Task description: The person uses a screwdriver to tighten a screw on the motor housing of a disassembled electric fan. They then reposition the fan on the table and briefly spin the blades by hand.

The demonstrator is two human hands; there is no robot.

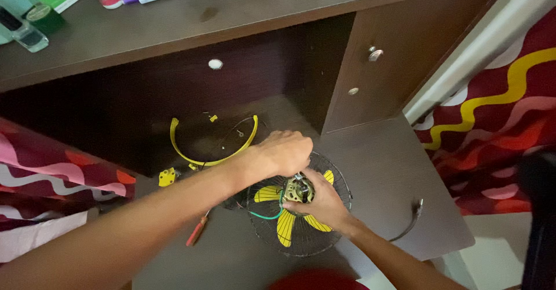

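Observation:
A small fan lies on the floor, with yellow blades (285,227) inside a black wire grille (339,180). Its bare metal motor (299,189) sits at the centre, with a green wire (267,216) looping off it. My left hand (284,151) is closed over the top of the motor. My right hand (321,203) grips the motor from the near side. What the left fingers pinch is hidden.
A yellow plastic ring (213,146) and a small yellow part (167,177) lie under the dark wooden desk (191,21). A red-handled screwdriver (197,231) rests left of the fan. A cable end (412,215) lies right. Patterned red fabric (498,122) hangs on both sides.

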